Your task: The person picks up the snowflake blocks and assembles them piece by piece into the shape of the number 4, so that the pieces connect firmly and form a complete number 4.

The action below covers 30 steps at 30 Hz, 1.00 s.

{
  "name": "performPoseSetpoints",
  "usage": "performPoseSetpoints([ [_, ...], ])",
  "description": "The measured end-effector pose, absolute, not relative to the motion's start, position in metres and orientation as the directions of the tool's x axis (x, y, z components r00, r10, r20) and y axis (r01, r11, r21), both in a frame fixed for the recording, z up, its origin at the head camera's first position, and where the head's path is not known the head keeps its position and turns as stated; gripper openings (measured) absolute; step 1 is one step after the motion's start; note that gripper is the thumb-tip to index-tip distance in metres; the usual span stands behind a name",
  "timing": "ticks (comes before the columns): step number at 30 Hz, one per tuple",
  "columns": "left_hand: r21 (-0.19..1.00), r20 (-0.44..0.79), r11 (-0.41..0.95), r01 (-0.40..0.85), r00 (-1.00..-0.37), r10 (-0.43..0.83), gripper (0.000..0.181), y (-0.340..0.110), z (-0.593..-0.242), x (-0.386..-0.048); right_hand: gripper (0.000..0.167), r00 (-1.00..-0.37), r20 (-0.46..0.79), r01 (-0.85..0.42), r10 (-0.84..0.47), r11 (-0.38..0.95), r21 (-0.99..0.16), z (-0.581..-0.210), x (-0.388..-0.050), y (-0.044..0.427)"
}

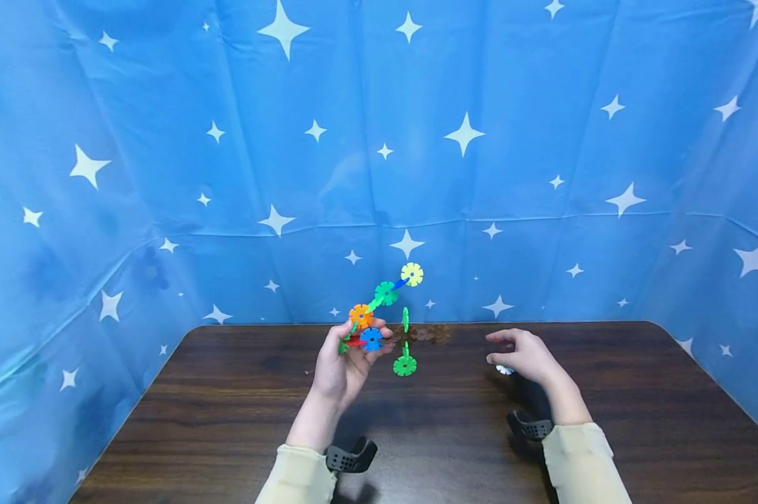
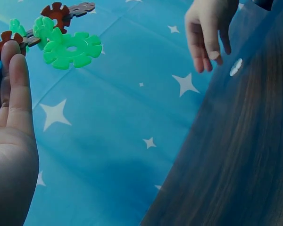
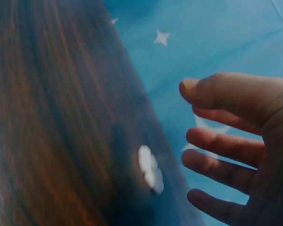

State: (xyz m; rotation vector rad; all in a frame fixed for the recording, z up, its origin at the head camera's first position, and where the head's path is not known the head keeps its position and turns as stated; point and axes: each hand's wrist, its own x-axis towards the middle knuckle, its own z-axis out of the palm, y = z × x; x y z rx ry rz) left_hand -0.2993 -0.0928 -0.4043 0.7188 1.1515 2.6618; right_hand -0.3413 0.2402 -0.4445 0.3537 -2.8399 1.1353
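My left hand (image 1: 342,378) holds up a chain of interlocking plastic snowflake discs (image 1: 386,293) above the table. Yellow, blue, green, orange and red pieces show in it, with a yellow disc (image 1: 412,274) at its upper end. A green disc (image 1: 405,365) hangs to the right of the fingers. In the left wrist view, the fingers partly cover the chain, and a bright green disc (image 2: 80,51) stands out beyond them. Over on the right, my right hand (image 1: 530,357) hovers with loosely bent fingers, holding nothing. Below it a white snowflake disc (image 3: 151,169) lies on the table, blurred in the right wrist view.
The dark wood-grain table (image 1: 227,413) ends at a back edge just beyond both hands. A blue cloth with white stars (image 1: 379,175) hangs behind and at the sides. Black wrist straps (image 1: 351,456) sit at both sleeve cuffs.
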Motion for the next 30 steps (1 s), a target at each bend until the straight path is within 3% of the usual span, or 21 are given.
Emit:
performPoseSetpoints([
  [17,0.72,0.373,-0.692,0.058,-0.873,0.315,0.037,-0.094,-0.408,-0.299,0.049,-0.979,0.101,-0.201,-0.176,0.769,-0.607,-0.465,-0.341,0.266],
  [30,0.713,0.38,-0.699,0.053,-0.867,0.322,0.036,-0.09,-0.408,-0.3,0.025,-0.979,0.144,-0.205,-0.147,0.76,-0.616,-0.471,-0.337,0.267],
])
